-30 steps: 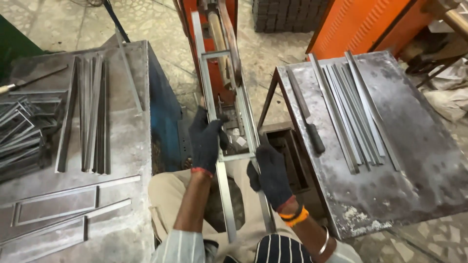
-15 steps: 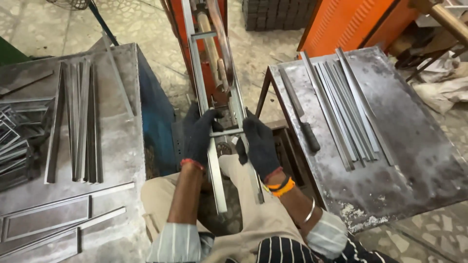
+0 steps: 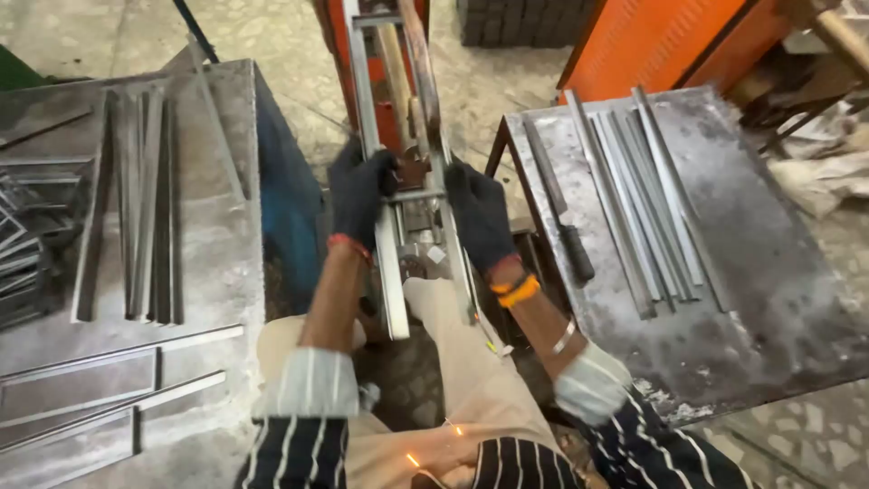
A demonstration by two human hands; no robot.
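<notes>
both gloved hands are closed on a long metal frame (image 3: 398, 172), two parallel rails joined by a short crossbar. the left hand (image 3: 360, 190) wraps the left rail just at the crossbar, fingers curled round it from the 9 o'clock side. the right hand (image 3: 478, 210) clamps the right rail from the 3 o'clock side, at nearly the same height, a touch nearer the body. neither hand is closer to the work than the other; they sit level across the frame.

the frame's long axis runs from 12 o'clock to 6 o'clock: the far end reaches up into the orange machine (image 3: 380, 72) at 12, the near ends of the rails hang past the grip toward the person's lap at 6. most of the length seen lies beyond the hands, toward the machine. a few sparks (image 3: 412, 459) show low at 6 o'clock.

outward, at 9 o'clock, a grey table (image 3: 217, 263) carries loose metal strips (image 3: 136, 208) lying lengthwise and finished frames near its front edge. at 3 o'clock a second table (image 3: 778, 272) holds a row of strips (image 3: 634, 199) and a dark-handled tool (image 3: 561, 217).
</notes>
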